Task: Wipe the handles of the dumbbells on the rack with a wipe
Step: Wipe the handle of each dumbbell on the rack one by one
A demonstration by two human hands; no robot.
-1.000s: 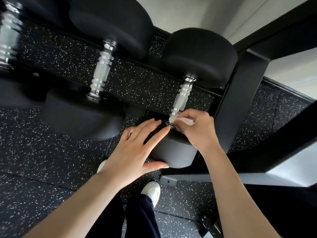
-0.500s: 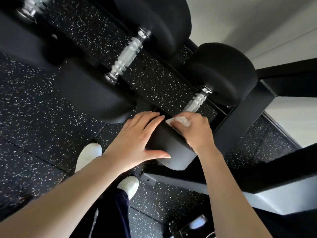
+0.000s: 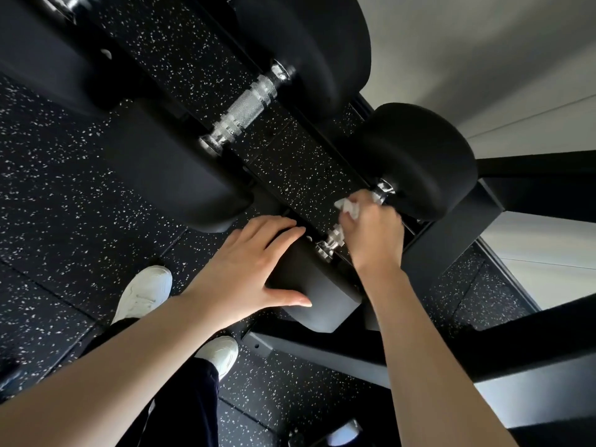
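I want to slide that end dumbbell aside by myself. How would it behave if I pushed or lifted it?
Probably heavy: the dumbbell has thick black heads. Its round heads could roll, though the rack cradles them. The handle looks ribbed metal, so likely grippy; the right hand wraps it with a wipe.

I see knurled, glossy chrome metal on the dumbbell handle (image 3: 250,108); matt black rubbery dumbbell heads (image 3: 416,159); a crumpled white paper-like wipe (image 3: 350,208); a matt black painted metal rack (image 3: 451,240); rough black speckled rubber floor (image 3: 48,188); smooth white shoes (image 3: 143,293).
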